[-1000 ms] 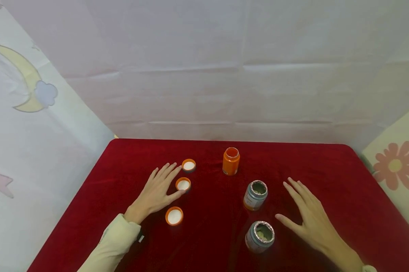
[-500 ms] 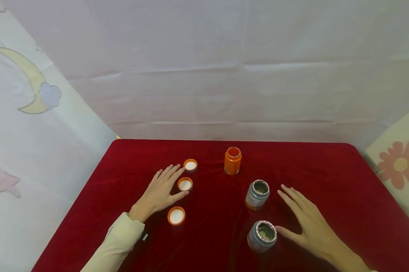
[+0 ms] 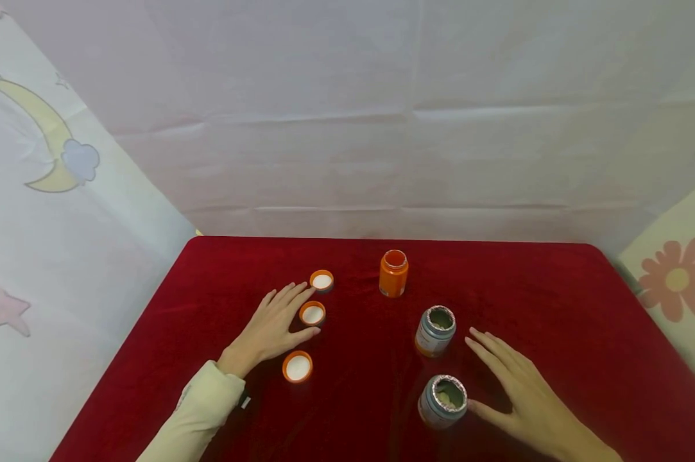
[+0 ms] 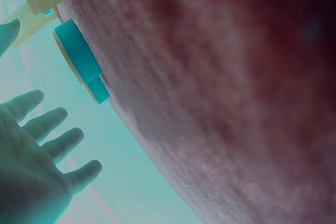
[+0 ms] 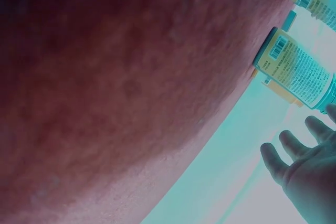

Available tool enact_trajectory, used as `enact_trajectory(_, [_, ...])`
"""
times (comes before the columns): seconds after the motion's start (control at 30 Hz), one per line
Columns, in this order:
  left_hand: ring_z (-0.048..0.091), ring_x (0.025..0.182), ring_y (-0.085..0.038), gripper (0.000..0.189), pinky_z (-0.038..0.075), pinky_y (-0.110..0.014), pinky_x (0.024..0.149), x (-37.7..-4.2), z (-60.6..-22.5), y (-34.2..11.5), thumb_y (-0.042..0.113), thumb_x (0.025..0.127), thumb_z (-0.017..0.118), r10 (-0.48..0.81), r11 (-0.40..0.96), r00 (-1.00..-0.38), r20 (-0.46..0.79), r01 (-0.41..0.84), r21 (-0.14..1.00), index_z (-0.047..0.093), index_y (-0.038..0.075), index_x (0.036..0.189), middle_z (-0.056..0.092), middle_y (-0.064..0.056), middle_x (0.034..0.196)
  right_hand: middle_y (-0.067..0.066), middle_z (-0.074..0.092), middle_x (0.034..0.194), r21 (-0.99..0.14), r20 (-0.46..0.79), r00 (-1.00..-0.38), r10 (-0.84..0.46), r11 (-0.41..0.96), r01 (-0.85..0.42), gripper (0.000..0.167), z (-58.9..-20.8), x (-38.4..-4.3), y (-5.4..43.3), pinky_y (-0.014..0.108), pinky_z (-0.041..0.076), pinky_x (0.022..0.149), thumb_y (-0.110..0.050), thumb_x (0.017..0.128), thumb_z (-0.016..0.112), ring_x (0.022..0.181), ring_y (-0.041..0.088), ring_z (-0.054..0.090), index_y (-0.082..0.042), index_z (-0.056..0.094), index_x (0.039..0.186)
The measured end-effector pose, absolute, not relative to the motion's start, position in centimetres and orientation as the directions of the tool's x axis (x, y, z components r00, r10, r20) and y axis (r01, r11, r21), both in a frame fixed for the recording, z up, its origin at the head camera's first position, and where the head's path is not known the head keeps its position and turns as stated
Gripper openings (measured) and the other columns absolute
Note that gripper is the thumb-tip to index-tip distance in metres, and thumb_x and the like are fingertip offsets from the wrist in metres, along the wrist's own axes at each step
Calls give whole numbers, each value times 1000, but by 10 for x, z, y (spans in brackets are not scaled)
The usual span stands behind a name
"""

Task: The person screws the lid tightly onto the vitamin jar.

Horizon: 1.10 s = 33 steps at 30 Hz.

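Note:
Three orange-rimmed lids lie inner side up at the left: a far lid (image 3: 321, 281), a middle lid (image 3: 312, 314) and a near lid (image 3: 298, 367). My left hand (image 3: 269, 330), fingers spread, hovers beside them and holds nothing. Three uncapped jars stand upright to their right: an orange jar (image 3: 393, 274) at the back, a labelled jar (image 3: 434, 332) in the middle, and a near jar (image 3: 442, 403) with something pale inside. To the right of the two nearer jars is my right hand (image 3: 520, 398), fingers extended, thumb tip by the near jar; whether it touches, I cannot tell.
A red cloth (image 3: 359, 333) covers the table. Behind it hangs a pale creased sheet (image 3: 347, 128). Printed side sheets carry a moon (image 3: 52, 135) on the left and a flower (image 3: 676, 280) on the right.
My right hand has moved nearer and to the left, toward the two closer jars. The left hand has shifted slightly. Jars and lids stay in place.

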<state>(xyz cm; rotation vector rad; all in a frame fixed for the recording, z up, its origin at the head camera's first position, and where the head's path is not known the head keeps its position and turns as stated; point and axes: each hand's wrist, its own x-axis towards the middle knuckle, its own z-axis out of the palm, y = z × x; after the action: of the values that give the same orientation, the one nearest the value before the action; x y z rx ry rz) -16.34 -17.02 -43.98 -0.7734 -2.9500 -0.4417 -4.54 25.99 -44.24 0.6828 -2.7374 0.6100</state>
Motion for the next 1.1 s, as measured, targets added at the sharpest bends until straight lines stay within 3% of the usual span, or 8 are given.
enact_trajectory(0.17, [35, 146, -34, 78, 26, -62, 117, -163, -440, -170, 55, 88, 65, 477, 828, -871, 115, 490, 272, 41, 17, 152, 40, -9, 157, 1, 41, 155, -343, 326, -862, -388, 801, -490, 96, -442, -42, 258, 5, -1, 111, -43, 70, 87, 142, 23, 34, -20, 41, 151])
enact_trajectory(0.4, [35, 147, -33, 79, 26, -62, 117, -165, -439, -170, 56, 88, 65, 479, 829, -873, 94, 484, 280, 41, 16, 151, 40, -9, 157, -1, 43, 154, -368, 322, -847, -423, 768, -524, 95, -441, -39, 255, 1, 2, 108, -46, 70, 87, 144, -1, 24, -19, 43, 150])
enact_trajectory(0.67, [36, 146, -33, 78, 26, -62, 116, -166, -439, -170, 54, 88, 67, 480, 810, -875, 58, 467, 355, 41, 15, 151, 44, -9, 153, -3, 45, 152, -435, 310, -836, -452, 714, -548, 95, -445, -36, 250, -1, 10, 106, -43, 71, 87, 140, -9, 23, -17, 42, 150])
enact_trajectory(0.9, [40, 142, -33, 74, 29, -61, 115, -166, -439, -171, 48, 90, 68, 469, 796, -883, 13, 429, 427, 42, 13, 150, 48, -11, 150, -6, 45, 152, -475, 271, -849, -454, 704, -528, 95, -443, -33, 246, 9, 30, 103, -44, 73, 86, 138, -9, 29, -20, 39, 152])
enact_trajectory(1.1, [44, 139, -32, 73, 31, -60, 114, -167, -441, -172, 46, 91, 68, 463, 807, -886, -21, 411, 424, 42, 12, 150, 49, -11, 148, -6, 45, 151, -491, 241, -843, -481, 689, -533, 95, -442, -32, 242, 21, 44, 100, -46, 74, 85, 137, -8, 30, -19, 37, 152])
